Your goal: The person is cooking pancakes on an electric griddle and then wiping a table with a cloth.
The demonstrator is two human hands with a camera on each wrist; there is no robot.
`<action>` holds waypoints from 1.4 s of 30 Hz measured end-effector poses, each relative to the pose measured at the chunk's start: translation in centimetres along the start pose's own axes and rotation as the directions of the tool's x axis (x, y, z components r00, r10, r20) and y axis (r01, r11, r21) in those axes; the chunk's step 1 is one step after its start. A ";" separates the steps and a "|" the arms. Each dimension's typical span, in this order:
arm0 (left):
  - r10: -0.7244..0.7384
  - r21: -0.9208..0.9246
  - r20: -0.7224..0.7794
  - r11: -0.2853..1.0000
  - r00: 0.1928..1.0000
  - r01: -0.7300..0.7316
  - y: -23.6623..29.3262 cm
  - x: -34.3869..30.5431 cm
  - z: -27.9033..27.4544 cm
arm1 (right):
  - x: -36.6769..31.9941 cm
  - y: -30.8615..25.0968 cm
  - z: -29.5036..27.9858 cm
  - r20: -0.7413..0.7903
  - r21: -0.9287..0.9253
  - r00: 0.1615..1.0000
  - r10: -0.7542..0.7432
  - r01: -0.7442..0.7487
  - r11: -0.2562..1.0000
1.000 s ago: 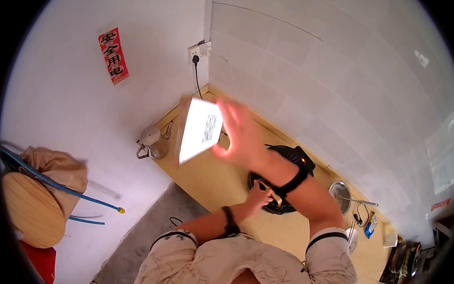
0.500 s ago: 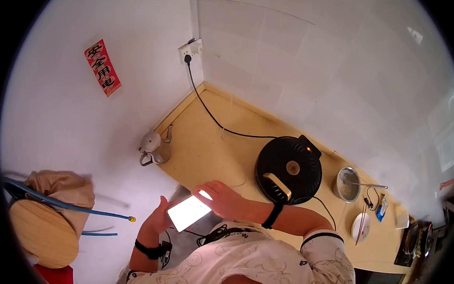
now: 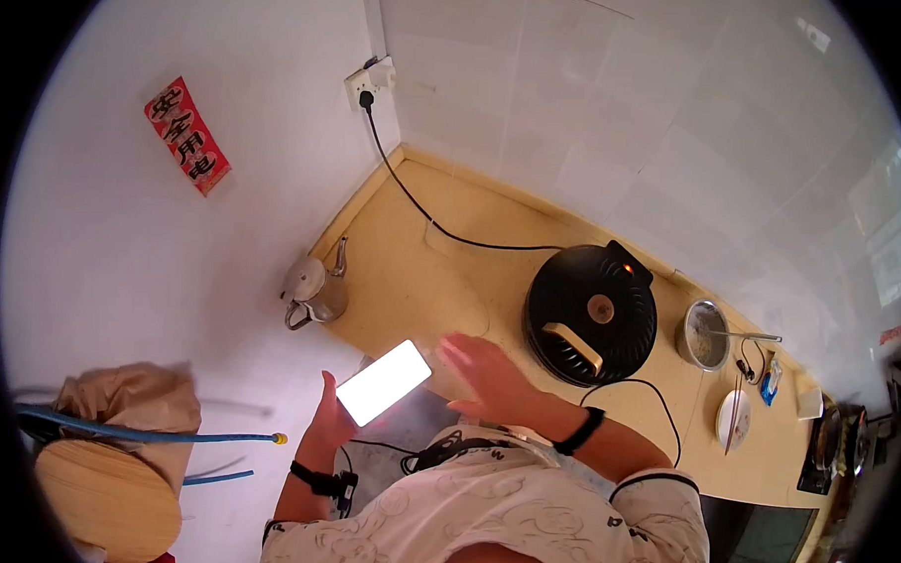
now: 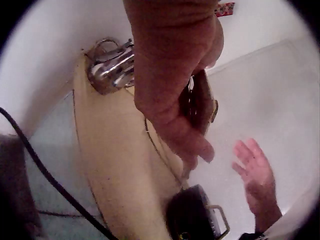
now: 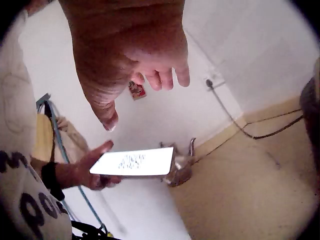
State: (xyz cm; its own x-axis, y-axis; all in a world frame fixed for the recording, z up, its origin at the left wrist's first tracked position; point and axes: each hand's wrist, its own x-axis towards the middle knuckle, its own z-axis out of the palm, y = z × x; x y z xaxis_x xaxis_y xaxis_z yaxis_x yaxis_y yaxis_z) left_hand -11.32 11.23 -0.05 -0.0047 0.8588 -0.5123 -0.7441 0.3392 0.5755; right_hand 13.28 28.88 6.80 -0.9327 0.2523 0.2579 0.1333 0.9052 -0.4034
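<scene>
My left hand (image 3: 329, 421) holds a smartphone (image 3: 385, 383) with a glowing white screen, just off the counter's front edge. Dark marks like text show on the phone's screen (image 5: 135, 161) in the right wrist view. From the left wrist, the fingers of my left hand (image 4: 175, 100) curl along the phone's edge. To the right of the phone and apart from it, my right hand (image 3: 492, 382) is spread with nothing in it. A round black electric baking pan (image 3: 604, 287), lid down, stands beyond that hand; its gold handle faces me and a small orange light glows at the back.
A metal kettle (image 3: 316, 292) stands at the counter's left corner. Along the right are a steel bowl (image 3: 703, 340) with a utensil, a plate (image 3: 728, 435) with chopsticks and a blue packet (image 3: 770, 382). A black cord (image 3: 423, 216) runs from socket to pan.
My right hand left the baking pan's handle area and the phone came down towards my body. It passed into my left hand; the right hand has since drawn away from it.
</scene>
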 end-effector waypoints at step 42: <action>0.516 0.505 -0.830 0.856 0.210 -0.109 -3.1 12.6 -12.0 | -13.7 7.8 -0.8 -0.631 -0.130 0.602 0.489 -0.704 0.698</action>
State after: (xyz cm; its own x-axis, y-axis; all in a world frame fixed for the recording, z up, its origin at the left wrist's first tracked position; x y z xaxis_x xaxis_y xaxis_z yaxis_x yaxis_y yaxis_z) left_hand -17.06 16.42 -15.96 -0.9398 0.0366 -0.3396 -0.2993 0.3910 0.8704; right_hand 27.34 32.73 0.87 -0.2846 0.8106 0.5118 0.7934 0.4989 -0.3489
